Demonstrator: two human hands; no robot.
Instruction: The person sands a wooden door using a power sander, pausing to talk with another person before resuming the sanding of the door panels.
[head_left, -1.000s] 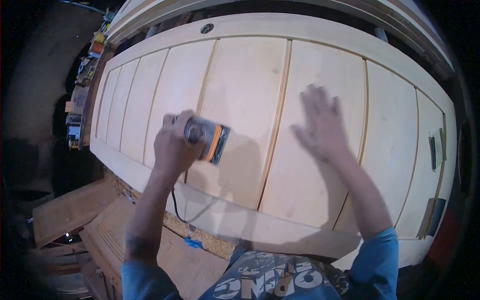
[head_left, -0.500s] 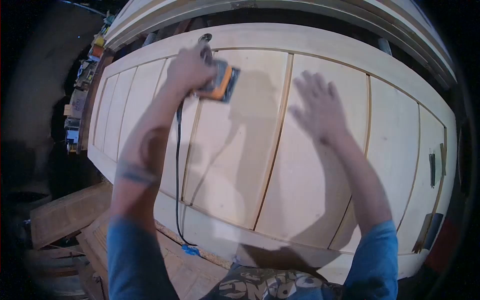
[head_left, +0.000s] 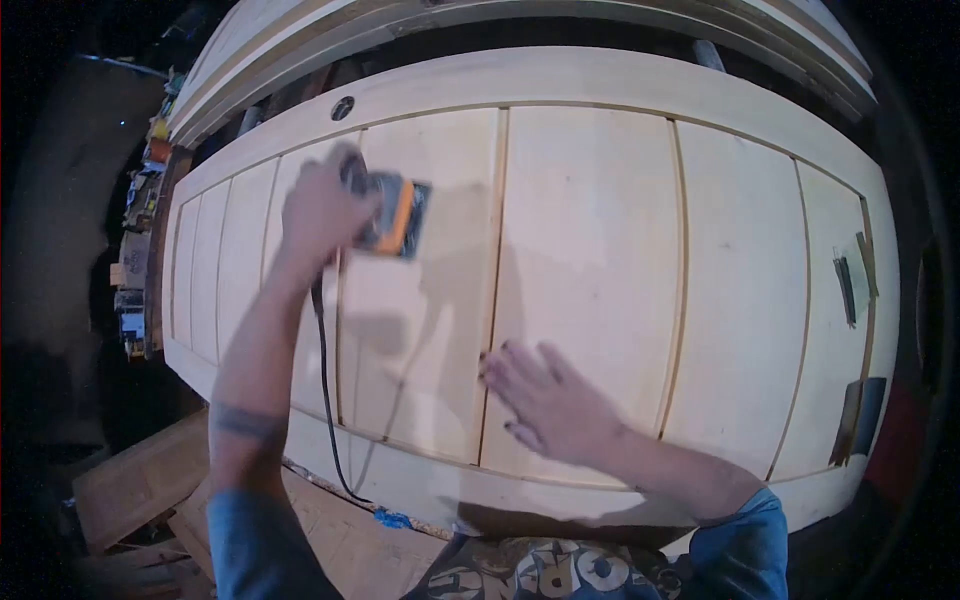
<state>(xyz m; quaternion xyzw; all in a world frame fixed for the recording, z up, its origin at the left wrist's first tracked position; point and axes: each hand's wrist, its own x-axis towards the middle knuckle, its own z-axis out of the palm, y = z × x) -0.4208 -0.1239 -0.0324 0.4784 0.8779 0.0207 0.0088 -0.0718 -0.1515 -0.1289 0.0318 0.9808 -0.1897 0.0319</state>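
Note:
My left hand (head_left: 322,208), blurred by motion, is wrapped round the handle of an orange and dark power sander (head_left: 398,218). Its black cord (head_left: 326,370) runs down over the near edge of a pale wooden panelled door (head_left: 590,230). The sander is over a panel left of the middle. Fingers spread, my right hand (head_left: 550,400) is over the door's near half, its fingertips close by a groove between two panels. Nothing shows in that hand.
A round dark hole (head_left: 343,107) sits in the door's far rail. Sandpaper-like dark strips (head_left: 846,285) lie at the right end. Wooden boards (head_left: 140,480) lean at lower left, near a blue tangle (head_left: 392,519) by the cord. Shelves with several boxes (head_left: 135,255) stand at left.
My left hand has drawn the sander nearer to me and off the hole in the far rail. My right hand has come down toward me and to the left. The view has shifted.

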